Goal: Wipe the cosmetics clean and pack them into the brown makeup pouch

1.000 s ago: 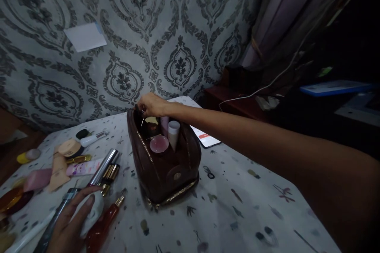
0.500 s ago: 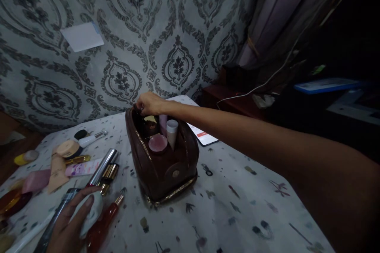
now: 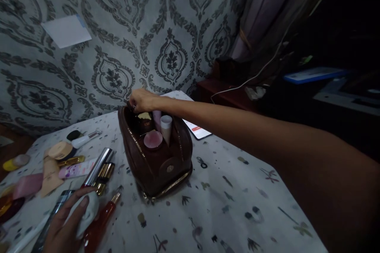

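A brown zippered bag (image 3: 157, 166) stands unzipped on the patterned white cloth. Inside it are a round pink container (image 3: 153, 139), a white-capped tube (image 3: 166, 126) and other items. My right hand (image 3: 141, 100) is closed at the bag's far left rim; what its fingers hold there is hidden. At the lower left, my left hand (image 3: 69, 217) has its thumb and fingers round a whitish rounded object (image 3: 89, 210). Right beside that object lies a red bottle (image 3: 101, 223) with a gold neck.
Cosmetics lie left of the bag, among them a silver tube (image 3: 101, 164), a beige tube (image 3: 51, 176) and a round compact (image 3: 61, 150). A phone (image 3: 202, 132) lies behind the bag, under my right forearm. White paper (image 3: 67, 31) is on the patterned wall.
The view has shifted a little, so the bag and cosmetics appear further left. Both hands keep nearly the same places by the bag rim and the whitish object.
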`<state>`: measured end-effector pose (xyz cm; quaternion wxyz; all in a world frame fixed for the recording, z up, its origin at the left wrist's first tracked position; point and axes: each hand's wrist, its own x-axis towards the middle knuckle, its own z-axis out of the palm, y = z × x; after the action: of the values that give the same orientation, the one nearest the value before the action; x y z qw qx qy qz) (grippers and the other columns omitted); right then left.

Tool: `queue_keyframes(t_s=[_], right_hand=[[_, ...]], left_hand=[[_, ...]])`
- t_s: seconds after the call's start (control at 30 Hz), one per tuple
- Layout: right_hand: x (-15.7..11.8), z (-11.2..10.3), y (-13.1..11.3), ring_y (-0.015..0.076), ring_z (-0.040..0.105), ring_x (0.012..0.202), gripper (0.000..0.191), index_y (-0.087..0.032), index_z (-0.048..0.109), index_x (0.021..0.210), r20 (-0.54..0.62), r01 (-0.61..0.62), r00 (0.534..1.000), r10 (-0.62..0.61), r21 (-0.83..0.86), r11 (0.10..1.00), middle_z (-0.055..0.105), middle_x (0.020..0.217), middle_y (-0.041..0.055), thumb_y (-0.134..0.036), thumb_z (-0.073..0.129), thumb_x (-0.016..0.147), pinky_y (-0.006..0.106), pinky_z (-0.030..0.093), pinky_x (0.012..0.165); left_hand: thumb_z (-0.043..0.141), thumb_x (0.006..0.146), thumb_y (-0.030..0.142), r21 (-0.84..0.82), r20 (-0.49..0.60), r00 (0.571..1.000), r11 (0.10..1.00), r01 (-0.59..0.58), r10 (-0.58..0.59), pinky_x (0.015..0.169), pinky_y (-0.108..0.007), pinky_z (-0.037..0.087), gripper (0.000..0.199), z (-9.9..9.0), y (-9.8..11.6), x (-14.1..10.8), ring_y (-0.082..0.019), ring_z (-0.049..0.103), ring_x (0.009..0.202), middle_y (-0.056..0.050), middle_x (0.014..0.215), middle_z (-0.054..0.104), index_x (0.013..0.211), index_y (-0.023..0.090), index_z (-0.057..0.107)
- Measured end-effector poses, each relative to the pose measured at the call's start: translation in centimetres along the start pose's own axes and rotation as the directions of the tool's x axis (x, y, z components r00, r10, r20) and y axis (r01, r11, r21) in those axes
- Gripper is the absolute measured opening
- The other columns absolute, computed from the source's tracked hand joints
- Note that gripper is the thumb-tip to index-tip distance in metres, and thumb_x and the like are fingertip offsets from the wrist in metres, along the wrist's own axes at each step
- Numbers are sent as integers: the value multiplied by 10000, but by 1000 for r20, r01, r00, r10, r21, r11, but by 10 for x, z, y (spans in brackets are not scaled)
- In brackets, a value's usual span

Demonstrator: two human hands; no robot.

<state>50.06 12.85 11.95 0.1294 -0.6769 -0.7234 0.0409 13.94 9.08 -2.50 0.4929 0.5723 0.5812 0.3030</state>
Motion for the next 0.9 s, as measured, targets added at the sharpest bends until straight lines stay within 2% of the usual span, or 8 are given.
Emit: queue_keyframes(t_s=[0.2, 0.27, 0.37, 0.47, 0.57, 0.67, 0.8, 0.9], right_hand=[[-2, -21, 2, 183, 641, 933, 157, -144, 689, 935, -156, -62, 984, 87, 163, 985, 704, 955, 48, -186, 705, 785, 227, 470, 756], [-4, -29, 6, 160, 635, 897, 136, -133, 641, 938, -252, -58, 955, 153, 348, 936, 673, 935, 39, -240, 662, 857, 237, 485, 780], [-8, -36, 10, 119, 629, 803, 236, -144, 543, 970, -259, 14, 908, 330, 805, 593, 626, 905, 25, -371, 486, 999, 254, 520, 750], [-14, -34, 7, 106, 587, 661, 294, -178, 464, 942, -91, 7, 866, 492, 986, 169, 553, 784, -8, -401, 311, 1057, 251, 535, 653], [-20, -27, -1, 103, 494, 543, 276, -207, 430, 870, 67, -79, 834, 547, 997, -2, 440, 654, -48, -319, 265, 1061, 223, 516, 571], [-26, -22, -8, 100, 452, 506, 260, -212, 427, 783, 185, -243, 890, 416, 966, 90, 402, 589, -55, -244, 339, 1026, 215, 509, 551], [-37, -28, -16, 134, 561, 600, 231, -187, 466, 663, 270, -310, 950, 156, 756, 576, 477, 573, -22, -51, 512, 844, 253, 532, 616], [-47, -40, -27, 218, 656, 782, 218, -158, 563, 657, 249, -221, 960, 126, 401, 889, 577, 633, 7, 53, 584, 704, 316, 539, 707]], left_hand=[[801, 617, 635, -29, -57, 998, 1000, -1, -1, 646, -244, 604, 569, 13, 4, -14, -347, 611, 1223, -67, 1250, 704, 1019, 236, 739], [801, 632, 606, -31, -80, 996, 998, -52, 49, 649, -235, 601, 523, 17, 8, -19, -343, 594, 1255, -60, 1281, 690, 1007, 245, 742], [838, 557, 621, -25, -43, 999, 1000, -2, 1, 644, -249, 608, 589, 15, 12, -17, -356, 606, 1242, -61, 1259, 707, 1002, 247, 743], [848, 499, 662, -12, -16, 998, 998, 56, -56, 641, -269, 614, 663, 10, 12, -12, -365, 629, 1202, -66, 1227, 722, 991, 230, 745], [841, 540, 634, -23, -33, 999, 999, 39, -40, 626, -276, 611, 621, 12, 11, -13, -356, 658, 1143, -66, 1249, 707, 1001, 229, 747], [826, 590, 601, -38, -50, 999, 999, 5, -7, 616, -266, 602, 577, 16, 10, -17, -349, 649, 1156, -59, 1268, 694, 1040, 250, 742], [843, 543, 620, -7, -55, 998, 1000, -2, 2, 648, -253, 603, 573, 13, 10, -12, -356, 615, 1210, -57, 1201, 725, 964, 239, 764], [844, 537, 641, 17, -49, 998, 999, -50, 51, 633, -261, 603, 583, 10, 10, -8, -357, 651, 1150, -68, 1121, 751, 933, 220, 765]])
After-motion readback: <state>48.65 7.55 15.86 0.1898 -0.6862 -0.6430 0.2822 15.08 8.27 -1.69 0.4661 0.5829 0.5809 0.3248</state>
